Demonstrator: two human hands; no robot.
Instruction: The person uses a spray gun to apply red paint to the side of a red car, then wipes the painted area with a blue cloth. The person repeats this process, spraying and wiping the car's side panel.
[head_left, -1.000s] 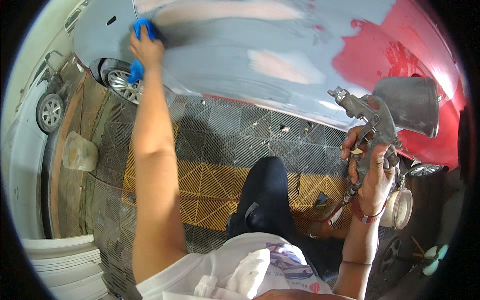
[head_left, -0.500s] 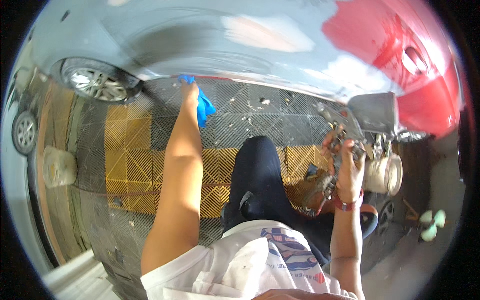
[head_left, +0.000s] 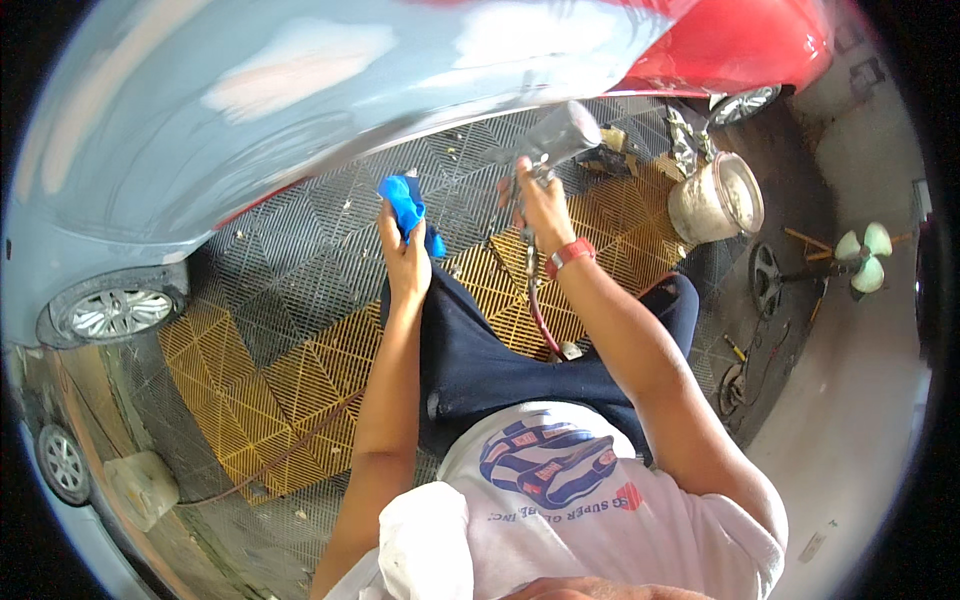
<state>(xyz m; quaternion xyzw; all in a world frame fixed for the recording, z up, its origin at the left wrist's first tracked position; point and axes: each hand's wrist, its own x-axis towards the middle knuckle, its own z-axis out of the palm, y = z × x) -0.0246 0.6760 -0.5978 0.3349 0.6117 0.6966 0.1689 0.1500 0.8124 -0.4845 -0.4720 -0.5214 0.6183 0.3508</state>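
Two bare hands are in view, well apart from each other, both in front of the crouching person's body and short of the car (head_left: 330, 75). Left hand (head_left: 408, 268): fingers closed on a blue cloth (head_left: 403, 203), which bunches above the fingers, with a loose end hanging at the right side of the hand. The cloth is held above the floor, near the left knee and clear of the car's side. Right hand (head_left: 545, 212): wrapped around the handle of a spray gun (head_left: 541, 166); the gun is blurred, and whether the trigger is pressed cannot be told. Its cup (head_left: 568, 132) leans up and to the right, near the lower edge of the car. A dark red hose (head_left: 538, 312) runs down from the handle. A red watch (head_left: 570, 256) is on the right wrist.

Car body: mostly dull grey with pale patches, glossy red toward the right end. One wheel (head_left: 120, 305) shows at lower left, another at upper right (head_left: 745, 106). Floor: slatted tiles (head_left: 300, 400), black and yellow. To the right of the gun stands a stained bucket (head_left: 697, 207); farther right is a fan (head_left: 864, 258) with pale green blades. At lower left sits a whitish tub (head_left: 140, 488).
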